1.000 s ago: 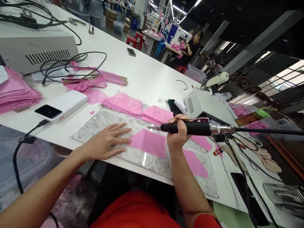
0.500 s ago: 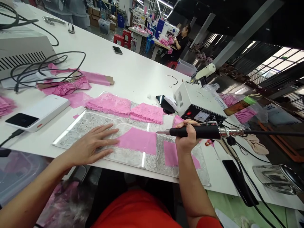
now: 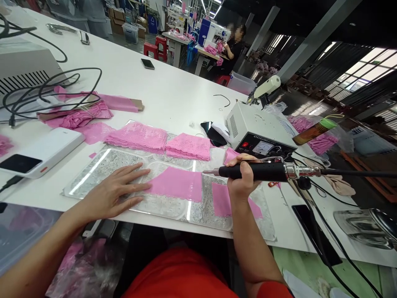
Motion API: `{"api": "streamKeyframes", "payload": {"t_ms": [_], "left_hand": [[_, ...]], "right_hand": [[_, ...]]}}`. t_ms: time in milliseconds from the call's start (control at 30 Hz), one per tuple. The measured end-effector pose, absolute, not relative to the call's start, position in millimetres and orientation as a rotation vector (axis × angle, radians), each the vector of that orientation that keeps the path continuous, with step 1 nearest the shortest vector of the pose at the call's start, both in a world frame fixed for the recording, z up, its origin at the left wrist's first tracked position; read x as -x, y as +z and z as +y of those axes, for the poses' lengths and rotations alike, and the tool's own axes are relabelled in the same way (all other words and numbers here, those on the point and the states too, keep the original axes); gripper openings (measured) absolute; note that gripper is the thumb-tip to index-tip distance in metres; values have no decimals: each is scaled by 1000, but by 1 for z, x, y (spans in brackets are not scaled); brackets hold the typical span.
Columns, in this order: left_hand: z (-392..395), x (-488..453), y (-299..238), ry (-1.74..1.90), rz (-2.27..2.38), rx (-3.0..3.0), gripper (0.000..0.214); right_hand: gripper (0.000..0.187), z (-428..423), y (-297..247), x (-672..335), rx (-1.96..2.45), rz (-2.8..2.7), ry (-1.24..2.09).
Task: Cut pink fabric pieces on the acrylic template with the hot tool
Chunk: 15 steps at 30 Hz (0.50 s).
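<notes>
My left hand (image 3: 119, 189) lies flat with fingers spread on a clear-edged, marble-patterned board (image 3: 93, 169). Its fingertips reach the left end of a flat pink fabric piece (image 3: 178, 184). In a closed grip, my right hand (image 3: 242, 178) holds a black corded handpiece (image 3: 268, 171) with a tapered metal tip. That tip points left, right by the fabric's upper right corner; whether it touches cannot be made out. A second pink piece (image 3: 221, 199) is partly hidden behind my right wrist. Two stacks of pink lace pieces (image 3: 139, 136) (image 3: 188, 147) sit along the board's far edge.
A grey control box (image 3: 260, 128) with a dial stands beyond my right hand. At left are a white power bank (image 3: 43, 151), looped black cable and pink scraps (image 3: 83, 116). A glass jar (image 3: 361, 227) and a black phone-like slab (image 3: 313, 231) lie at right. Someone sews in the background.
The whole view has shifted slightly. Both hands, the handpiece and the pink fabric keep nearly the same places relative to one another.
</notes>
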<state>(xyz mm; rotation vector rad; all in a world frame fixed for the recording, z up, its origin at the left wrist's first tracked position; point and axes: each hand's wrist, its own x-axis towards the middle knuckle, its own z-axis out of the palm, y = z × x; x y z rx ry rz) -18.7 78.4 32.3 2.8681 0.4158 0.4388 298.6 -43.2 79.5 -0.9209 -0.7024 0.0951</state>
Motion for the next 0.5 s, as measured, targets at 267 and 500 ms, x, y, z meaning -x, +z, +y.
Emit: {"api": "streamKeyframes", "payload": {"t_ms": [267,500], "left_hand": [[78,19,31,443,405,-2870,41],[79,18,30,503,354,-2884,42]], "right_hand": [[8,-41,75,-295,938,-739,148],[5,-40,74,-297,931,-782,124]]}}
